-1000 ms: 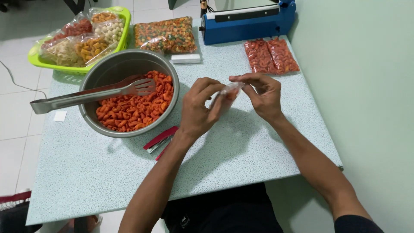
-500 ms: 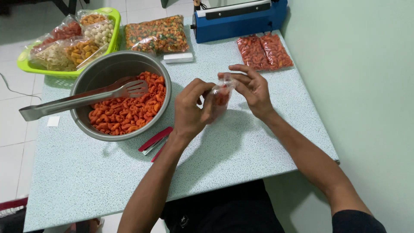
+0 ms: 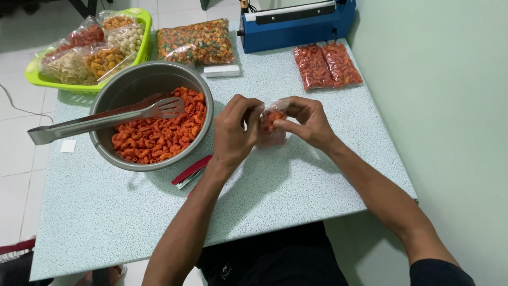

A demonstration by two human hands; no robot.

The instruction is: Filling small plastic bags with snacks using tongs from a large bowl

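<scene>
A big grey metal bowl (image 3: pixel 114 95) sits on the speckled table (image 3: pixel 296 180), left of the hands. It is part full of orange curly snacks (image 3: pixel 159 135), and long metal tongs (image 3: pixel 106 117) lie across it with the handle poking out over the left rim. Just below the bowl lies a red stapler (image 3: pixel 191 170), near the left wrist. At the far left is a green basket (image 3: pixel 140 24) stuffed with snack bags, and beside it lies a bag of mixed coloured snacks (image 3: pixel 197 41) with a small white box (image 3: pixel 221 71) in front. A blue sealing machine (image 3: pixel 296 25) stands at the back edge. Two sealed bags of orange snacks (image 3: pixel 328 66) lie flat near the wall. Nothing sits between the hands and these things.

Both arms reach in from the bottom and meet above the middle of the table. The left hand (image 3: pixel 233 132) is curled, fingers bent in, pinching the left side of a small clear bag (image 3: pixel 271 127). The right hand (image 3: pixel 309 122) is curled too, pinching the bag's right side near the top. The small bag holds a few orange snacks. It is held up off the table, standing tall, top end up and pointing away from the person.
</scene>
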